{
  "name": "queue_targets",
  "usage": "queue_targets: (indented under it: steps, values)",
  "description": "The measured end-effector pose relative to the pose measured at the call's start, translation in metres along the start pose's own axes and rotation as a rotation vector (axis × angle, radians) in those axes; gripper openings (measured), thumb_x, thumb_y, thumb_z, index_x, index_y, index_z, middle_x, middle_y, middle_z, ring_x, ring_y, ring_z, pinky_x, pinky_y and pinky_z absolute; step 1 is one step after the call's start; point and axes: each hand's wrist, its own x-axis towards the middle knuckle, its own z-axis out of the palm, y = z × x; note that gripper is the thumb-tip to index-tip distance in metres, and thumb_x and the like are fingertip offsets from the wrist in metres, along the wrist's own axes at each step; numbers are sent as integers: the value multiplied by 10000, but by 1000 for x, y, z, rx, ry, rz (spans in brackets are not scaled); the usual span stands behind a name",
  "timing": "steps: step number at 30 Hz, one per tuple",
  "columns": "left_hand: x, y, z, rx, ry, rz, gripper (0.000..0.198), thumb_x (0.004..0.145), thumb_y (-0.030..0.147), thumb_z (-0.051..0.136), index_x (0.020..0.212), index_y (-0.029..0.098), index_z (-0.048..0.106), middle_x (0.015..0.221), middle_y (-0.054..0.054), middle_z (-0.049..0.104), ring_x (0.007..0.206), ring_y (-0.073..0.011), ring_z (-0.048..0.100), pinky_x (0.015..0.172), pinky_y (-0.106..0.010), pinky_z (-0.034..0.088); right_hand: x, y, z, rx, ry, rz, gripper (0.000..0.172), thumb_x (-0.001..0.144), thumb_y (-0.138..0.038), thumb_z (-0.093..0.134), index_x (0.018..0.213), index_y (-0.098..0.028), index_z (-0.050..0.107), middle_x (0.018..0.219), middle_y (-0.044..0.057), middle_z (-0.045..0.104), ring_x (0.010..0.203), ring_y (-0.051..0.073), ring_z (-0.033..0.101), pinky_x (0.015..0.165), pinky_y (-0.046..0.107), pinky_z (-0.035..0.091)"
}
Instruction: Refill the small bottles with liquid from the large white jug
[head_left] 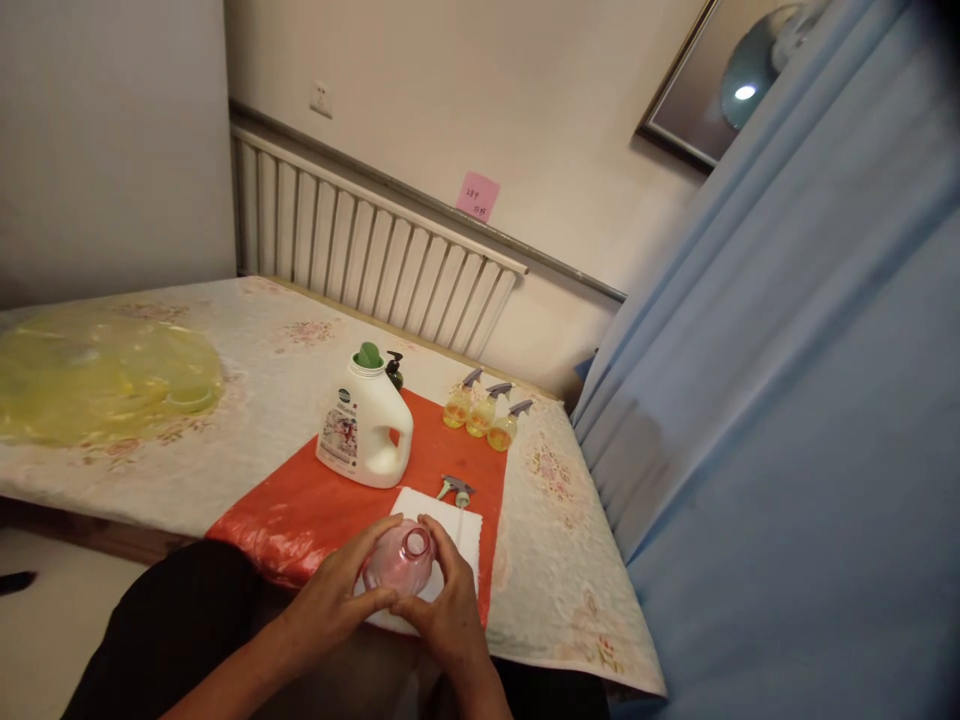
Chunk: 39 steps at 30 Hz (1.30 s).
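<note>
A pink see-through spray bottle [397, 562], its neck uncapped, is between my two hands. My left hand [341, 580] wraps its left side, and my right hand [450, 600] curls round its right side. Beneath them lies a white cloth [466, 532] on a red plastic sheet [285, 500]. Just beyond the cloth, a grey and pale green spray trigger head [456, 490] rests on the sheet. Farther off stands a large white jug [367, 425] with a handle and a picture label; something green [368, 355] sits in its mouth.
Three spray bottles [480, 415] with yellowish liquid and grey triggers stand at the back right. A dark pump bottle [394, 370] is partly hidden behind the jug. A yellow plastic bag [97, 375] lies at left on the flowered cover [577, 540]. A blue curtain [787, 400] hangs at right.
</note>
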Motion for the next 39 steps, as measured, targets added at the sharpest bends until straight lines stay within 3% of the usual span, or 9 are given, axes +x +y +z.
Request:
queue_targets:
  steps: [5, 11, 15, 18, 22, 27, 30, 34, 39]
  values:
    - [3, -6, -1, -54, -27, -66, 676, 704, 259, 694, 1333, 225, 448, 1410, -100, 523, 1320, -302, 446, 1131, -447, 317, 1, 10, 0, -8, -8, 13, 867, 557, -120, 826, 1355, -257, 515, 1384, 41, 545, 1297, 293, 470, 1119, 417, 345]
    - [2, -19, -7, -133, -93, -68, 973, 557, 277, 817, 1410, 245, 350, 1490, -111, 428, 1376, -338, 367, 1141, -478, 309, 9, 10, 5, -2, -92, 33, 961, 467, -46, 844, 1347, -263, 523, 1356, 41, 571, 1261, 300, 498, 1085, 414, 382]
    - [-3, -20, -16, -169, -97, -121, 850, 623, 240, 761, 1385, 281, 384, 1469, -75, 468, 1360, -321, 401, 1135, -479, 323, 17, 2, 13, 34, -234, 18, 910, 513, -51, 829, 1342, -275, 528, 1323, 34, 598, 1212, 286, 542, 1043, 403, 417]
    - [-7, -29, -22, -137, -14, -141, 800, 627, 165, 688, 1369, 254, 400, 1445, -83, 498, 1331, -317, 442, 1117, -470, 351, 34, 6, 17, 116, -309, 39, 794, 590, -89, 798, 1322, -262, 546, 1311, 51, 608, 1182, 283, 572, 1001, 419, 448]
    - [-7, -52, -30, -100, 138, -187, 818, 598, 153, 633, 1374, 213, 383, 1441, -99, 502, 1338, -319, 433, 1119, -450, 351, 76, 19, 17, 175, -121, 71, 597, 658, -210, 783, 1229, -201, 607, 1200, 102, 670, 1119, 291, 618, 960, 468, 472]
    - [3, -69, -46, -98, 244, -286, 877, 584, 217, 640, 1407, 156, 344, 1485, -141, 438, 1377, -374, 355, 1141, -498, 294, 137, 31, 24, 217, 99, 48, 507, 684, -328, 761, 1145, -168, 626, 1055, 95, 710, 1005, 248, 667, 923, 422, 510]
    - [18, -70, -56, -118, 182, -228, 862, 561, 165, 643, 1387, 204, 400, 1470, -105, 468, 1366, -372, 375, 1133, -501, 305, 168, 37, 34, 161, 136, 22, 521, 678, -317, 748, 1155, -157, 610, 1055, 98, 704, 995, 241, 663, 919, 405, 507]
    - [46, -72, -66, -145, -26, -130, 922, 544, 104, 657, 1411, 281, 399, 1490, -44, 448, 1368, -329, 383, 1138, -459, 305, 201, 42, 50, 118, 90, -4, 549, 656, -289, 752, 1169, -164, 604, 1095, 94, 698, 1016, 242, 649, 908, 390, 503]
    - [80, -88, -78, -186, -204, -71, 927, 532, 167, 747, 1403, 265, 442, 1457, -58, 489, 1345, -346, 413, 1120, -452, 338, 224, 46, 65, 66, -4, -11, 383, 642, -265, 756, 1000, -157, 676, 944, 47, 734, 870, 212, 654, 788, 326, 516]
